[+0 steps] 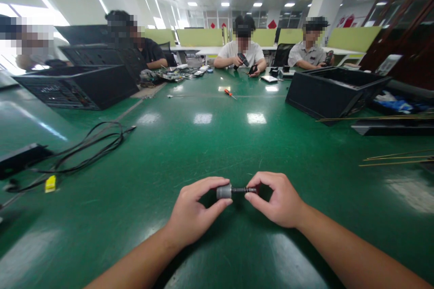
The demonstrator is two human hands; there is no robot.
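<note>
My left hand (196, 207) is closed, with thumb and forefinger around a short grey metal cylinder (224, 191). From the cylinder's right side a thin dark shaft (238, 190) runs out level. Its far end, which looks ridged, is pinched between the thumb and fingertips of my right hand (276, 198). Both parts are in line, held low over the green tabletop (190, 149) near my side. Whether the shaft is fixed in the cylinder or just touching it, I cannot tell. My fingers hide part of the shaft's right end.
Black computer cases (98, 86) stand at left and right. Black cables (101, 144) with a yellow tag (50, 184) lie on the left; thin yellowish rods (396, 160) jut in from the right. An orange screwdriver (228, 93) lies farther off. Several people sit across the table.
</note>
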